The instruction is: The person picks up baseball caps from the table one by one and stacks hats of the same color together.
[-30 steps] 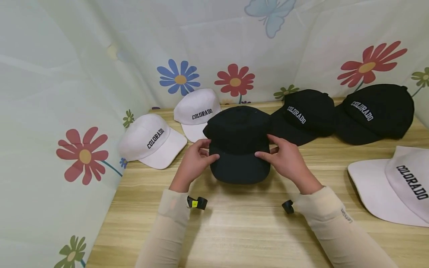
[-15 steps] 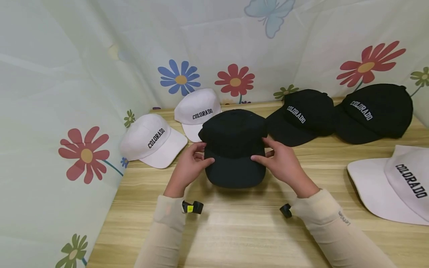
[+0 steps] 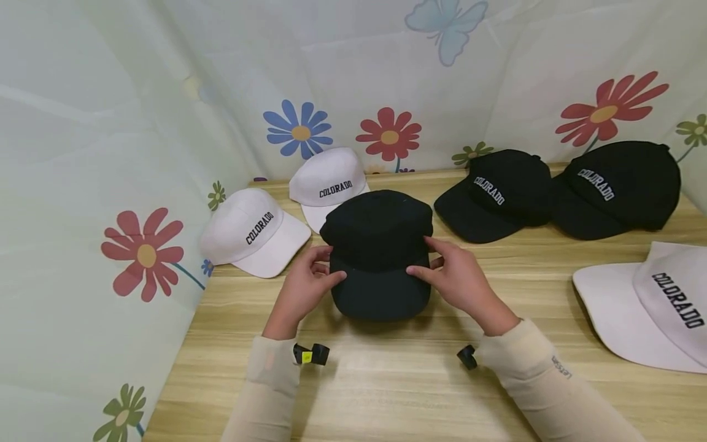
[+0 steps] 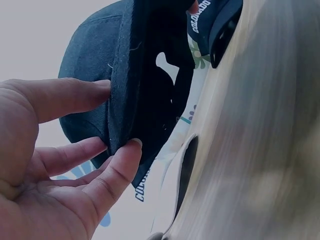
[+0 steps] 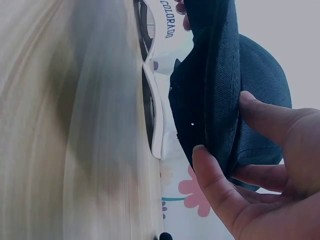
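A black baseball cap (image 3: 378, 233) is held above the table by both hands, its brim toward me and no lettering visible on this side. My left hand (image 3: 304, 282) pinches the left edge of the brim, thumb on top and fingers beneath, as the left wrist view shows on the cap (image 4: 125, 75). My right hand (image 3: 461, 279) pinches the right brim edge in the same way, seen close in the right wrist view with the cap (image 5: 222, 90). The cap's underside is dark and hollow, with a gap at the back opening.
Two white COLORADO caps, one at the left (image 3: 243, 227) and one behind the held cap (image 3: 326, 175), stand on the wooden table (image 3: 381, 380). Two black caps (image 3: 505, 190) lie back right. Another white cap (image 3: 663, 301) lies at the right edge. A flowered curtain (image 3: 342, 61) hangs behind.
Both hands have drawn the black cap toward me and slightly left, away from the black caps at the back. Their grip looks the same. The other caps have stayed in place.
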Action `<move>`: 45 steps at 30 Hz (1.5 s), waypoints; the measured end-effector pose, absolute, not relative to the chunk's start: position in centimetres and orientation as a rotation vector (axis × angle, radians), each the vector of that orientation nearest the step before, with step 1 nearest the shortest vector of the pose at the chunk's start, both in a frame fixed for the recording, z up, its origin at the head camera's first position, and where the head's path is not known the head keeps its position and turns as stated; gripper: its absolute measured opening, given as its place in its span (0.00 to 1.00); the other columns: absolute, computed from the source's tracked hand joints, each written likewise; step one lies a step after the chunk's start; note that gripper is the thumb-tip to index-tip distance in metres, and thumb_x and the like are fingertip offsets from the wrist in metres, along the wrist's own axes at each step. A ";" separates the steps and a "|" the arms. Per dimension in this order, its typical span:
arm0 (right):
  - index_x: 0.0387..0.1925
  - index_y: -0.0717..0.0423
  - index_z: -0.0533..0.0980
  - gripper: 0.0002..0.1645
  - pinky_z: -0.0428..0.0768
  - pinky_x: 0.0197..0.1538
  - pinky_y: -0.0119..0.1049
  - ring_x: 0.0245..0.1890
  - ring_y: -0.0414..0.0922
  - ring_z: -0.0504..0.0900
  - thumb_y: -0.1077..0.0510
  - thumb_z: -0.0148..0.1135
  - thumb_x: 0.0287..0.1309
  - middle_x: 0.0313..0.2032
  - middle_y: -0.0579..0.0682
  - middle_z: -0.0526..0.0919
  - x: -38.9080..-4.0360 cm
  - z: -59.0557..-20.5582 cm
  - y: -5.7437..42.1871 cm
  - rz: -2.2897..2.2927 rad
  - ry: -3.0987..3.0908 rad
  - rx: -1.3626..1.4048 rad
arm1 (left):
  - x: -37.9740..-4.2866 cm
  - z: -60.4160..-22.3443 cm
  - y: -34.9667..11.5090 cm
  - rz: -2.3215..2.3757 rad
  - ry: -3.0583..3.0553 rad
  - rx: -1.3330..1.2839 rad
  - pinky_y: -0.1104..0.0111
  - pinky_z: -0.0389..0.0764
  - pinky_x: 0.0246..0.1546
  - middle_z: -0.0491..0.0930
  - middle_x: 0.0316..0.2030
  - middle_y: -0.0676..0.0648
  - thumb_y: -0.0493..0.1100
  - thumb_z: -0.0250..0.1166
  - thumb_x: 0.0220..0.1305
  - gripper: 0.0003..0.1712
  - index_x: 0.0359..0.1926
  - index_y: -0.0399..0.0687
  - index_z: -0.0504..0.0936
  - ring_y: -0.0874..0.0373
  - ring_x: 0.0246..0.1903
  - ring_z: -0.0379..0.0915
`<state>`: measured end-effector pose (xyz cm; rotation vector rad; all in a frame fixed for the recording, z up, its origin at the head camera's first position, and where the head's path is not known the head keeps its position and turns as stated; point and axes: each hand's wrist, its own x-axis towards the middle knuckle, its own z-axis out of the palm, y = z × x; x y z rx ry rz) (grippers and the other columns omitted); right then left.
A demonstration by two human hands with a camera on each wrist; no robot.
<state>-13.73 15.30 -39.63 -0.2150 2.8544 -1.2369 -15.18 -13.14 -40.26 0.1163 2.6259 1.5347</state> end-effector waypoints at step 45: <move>0.66 0.61 0.67 0.43 0.83 0.40 0.39 0.41 0.47 0.86 0.48 0.71 0.53 0.61 0.60 0.75 -11.6 -40.1 11.8 -1.257 2.847 -0.363 | -11.6 -40.6 -16.9 1.623 2.612 0.021 0.63 0.78 0.48 0.77 0.55 0.42 0.42 0.73 0.54 0.32 0.61 0.45 0.74 0.51 0.45 0.76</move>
